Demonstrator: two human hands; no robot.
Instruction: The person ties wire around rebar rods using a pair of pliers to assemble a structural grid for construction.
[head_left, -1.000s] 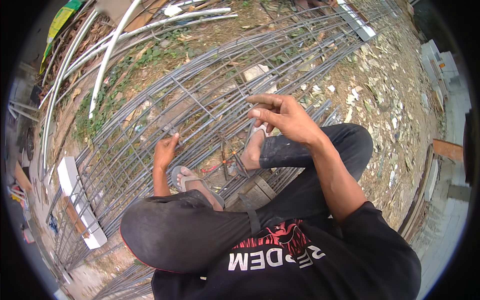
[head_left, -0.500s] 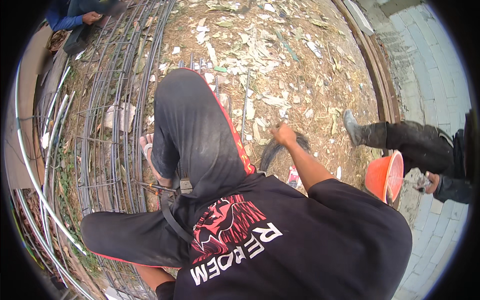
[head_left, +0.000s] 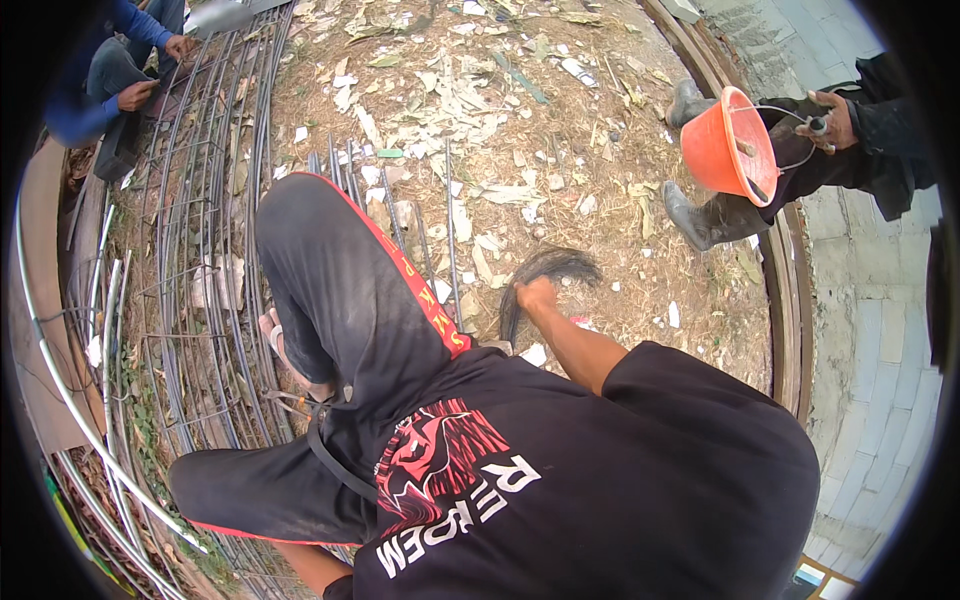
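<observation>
Out to the right of my raised knee, my right hand (head_left: 537, 294) is closed round a bundle of thin dark binding wire (head_left: 560, 264). The wire's strands fan out above and below the fist, close over the littered ground. My left forearm (head_left: 312, 566) passes beneath my bent left leg, and the hand at its end is hidden. Pincers with orange handles (head_left: 290, 403) lie near my foot, by the rebar. A long cage of tied steel bars (head_left: 205, 300) runs along my left side.
Loose rebar ends (head_left: 450, 230) stick out beyond my knee. Pale pipes (head_left: 75, 400) lie far left. Someone in blue sleeves (head_left: 150, 30) crouches at the upper left. At the right, a person in boots carries an orange bucket (head_left: 712, 150) beside timber planks (head_left: 785, 300) and a block wall (head_left: 885, 400).
My right hand has closed round the wire bundle, which lay beside it before. The person with the orange bucket has moved farther up the right side. My view has shifted slightly.
</observation>
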